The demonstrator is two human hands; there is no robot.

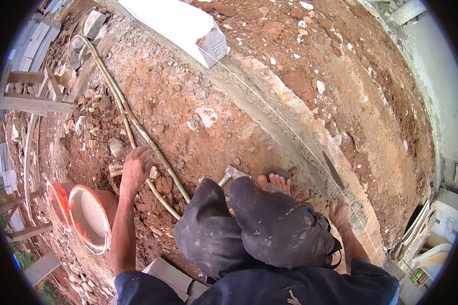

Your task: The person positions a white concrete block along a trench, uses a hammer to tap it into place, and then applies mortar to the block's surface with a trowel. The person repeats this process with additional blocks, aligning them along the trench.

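Note:
My left hand (140, 163) hovers at the yellowish hose (161, 157), its fingers loosely bent and apart, with nothing visible in them. My right hand (339, 212) grips a trowel (332, 168), whose narrow blade lies along a strip of wet grey mortar (295, 142). A taut string (268, 107) runs over that strip from a white block (208, 48) at the top. A hammer-like tool (233, 172) lies by my bent knees and sandaled foot, partly hidden.
Two orange buckets (91, 215) with grey residue stand at the left. Wooden framing (35, 104) and stacked blocks (35, 38) line the left edge. Grey blocks (163, 282) lie behind me. Rubble and red soil (269, 30) surround the strip. A pale wall (432, 71) runs along the right.

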